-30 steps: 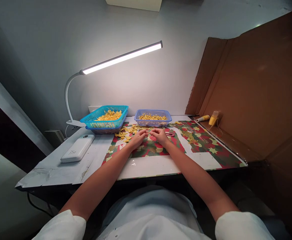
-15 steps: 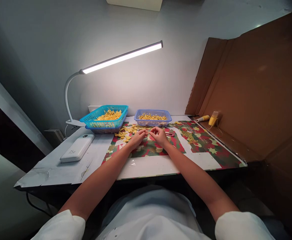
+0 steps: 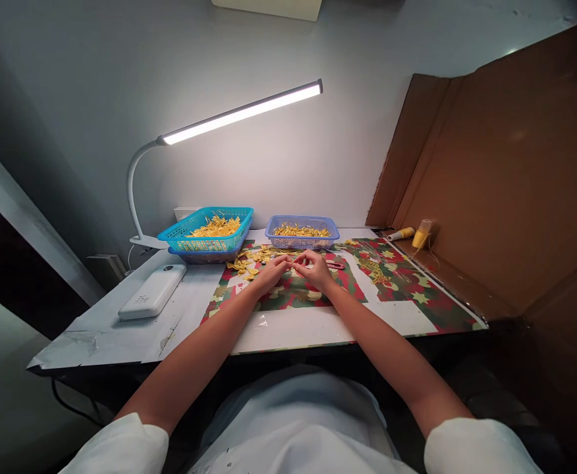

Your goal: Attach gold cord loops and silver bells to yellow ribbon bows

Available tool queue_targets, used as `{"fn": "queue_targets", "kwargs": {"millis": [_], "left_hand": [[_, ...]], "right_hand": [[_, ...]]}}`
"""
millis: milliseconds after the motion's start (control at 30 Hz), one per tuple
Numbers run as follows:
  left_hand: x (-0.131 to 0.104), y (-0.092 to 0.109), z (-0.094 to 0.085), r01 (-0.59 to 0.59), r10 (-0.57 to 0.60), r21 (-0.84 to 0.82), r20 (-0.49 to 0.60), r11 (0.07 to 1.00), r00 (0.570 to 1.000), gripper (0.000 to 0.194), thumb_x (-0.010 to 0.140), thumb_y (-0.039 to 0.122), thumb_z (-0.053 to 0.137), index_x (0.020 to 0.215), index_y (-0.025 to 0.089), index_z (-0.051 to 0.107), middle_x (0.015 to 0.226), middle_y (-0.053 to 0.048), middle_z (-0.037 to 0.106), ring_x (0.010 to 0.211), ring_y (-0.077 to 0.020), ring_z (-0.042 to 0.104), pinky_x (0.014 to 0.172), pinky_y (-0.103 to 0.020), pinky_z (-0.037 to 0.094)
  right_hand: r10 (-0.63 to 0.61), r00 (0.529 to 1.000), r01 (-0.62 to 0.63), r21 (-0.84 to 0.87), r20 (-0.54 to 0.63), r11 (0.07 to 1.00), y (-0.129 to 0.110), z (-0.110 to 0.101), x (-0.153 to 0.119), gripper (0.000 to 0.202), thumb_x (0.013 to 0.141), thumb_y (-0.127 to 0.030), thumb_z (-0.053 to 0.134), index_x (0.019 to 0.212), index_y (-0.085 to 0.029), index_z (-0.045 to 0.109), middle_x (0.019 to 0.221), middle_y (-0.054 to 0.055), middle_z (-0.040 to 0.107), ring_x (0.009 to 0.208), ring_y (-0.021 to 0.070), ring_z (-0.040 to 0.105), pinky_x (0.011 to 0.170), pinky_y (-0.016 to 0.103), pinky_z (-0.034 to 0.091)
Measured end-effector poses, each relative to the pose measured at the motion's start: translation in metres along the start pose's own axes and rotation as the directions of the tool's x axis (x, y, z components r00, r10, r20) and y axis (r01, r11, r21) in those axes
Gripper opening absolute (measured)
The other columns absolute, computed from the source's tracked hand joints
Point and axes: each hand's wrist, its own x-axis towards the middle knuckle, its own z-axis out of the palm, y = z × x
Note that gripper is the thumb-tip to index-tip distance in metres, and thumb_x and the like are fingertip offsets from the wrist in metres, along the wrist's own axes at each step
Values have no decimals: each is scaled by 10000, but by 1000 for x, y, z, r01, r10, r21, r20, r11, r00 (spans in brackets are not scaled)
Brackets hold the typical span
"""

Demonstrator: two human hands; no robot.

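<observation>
My left hand [image 3: 273, 272] and my right hand [image 3: 314, 270] meet fingertip to fingertip over the patterned red and green sheet [image 3: 298, 299]. Both are closed in a pinch; whatever sits between the fingers is too small to name. Loose yellow bow-like pieces [image 3: 242, 266] lie just beyond and left of my left hand. A pink-handled tool [image 3: 336, 266] rests right of my right hand, partly hidden by it. Behind the hands stands a blue-violet basket [image 3: 302, 242] of thin yellow pieces.
A turquoise basket [image 3: 204, 245] of yellow pieces sits on another basket at back left. Nearby are a white power bank [image 3: 153, 293] and a lit desk lamp [image 3: 242, 113]. Thin yellow strands [image 3: 375, 271] and a yellow bottle [image 3: 421, 234] lie right, beside tall cardboard [image 3: 506, 178].
The fingertips of my right hand have shifted slightly left, closer to those of my left hand. Everything else looks the same.
</observation>
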Motion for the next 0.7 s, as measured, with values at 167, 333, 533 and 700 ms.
{"fn": "queue_targets", "kwargs": {"millis": [167, 333, 533, 700], "left_hand": [[0, -2, -1, -9, 9, -9, 26, 1000, 1000, 158, 703, 339, 474, 642, 193, 467, 630, 32, 428, 623, -137, 378, 590, -254, 305], [-1, -5, -2, 6, -5, -1, 48, 1000, 999, 161, 713, 347, 465, 662, 194, 469, 640, 32, 428, 615, -136, 363, 575, -252, 285], [-2, 0, -2, 24, -24, -6, 52, 1000, 998, 145, 678, 329, 471, 629, 193, 456, 633, 28, 420, 612, -134, 358, 557, -250, 279], [-3, 3, -2, 26, -25, -14, 62, 1000, 998, 168, 685, 331, 481, 601, 194, 436, 601, 30, 399, 592, -129, 342, 550, -253, 274]], "right_hand": [[19, 999, -20, 42, 27, 999, 1, -1, 0, 202, 729, -395, 675, 720, -201, 620, 797, 35, 638, 718, 159, 525, 662, 298, 447], [22, 998, -25, 53, 58, 998, 2, -3, 0, 283, 727, -473, 682, 743, -196, 628, 802, 31, 639, 714, 155, 524, 660, 299, 445], [-6, 995, 1, 46, 96, 999, 2, -5, 0, 289, 752, -483, 676, 738, -200, 623, 789, 28, 631, 701, 150, 515, 669, 296, 442], [-35, 992, 31, 34, 122, 999, 3, -5, 0, 284, 784, -466, 640, 699, -199, 590, 759, 22, 609, 729, 161, 546, 689, 299, 430]]}}
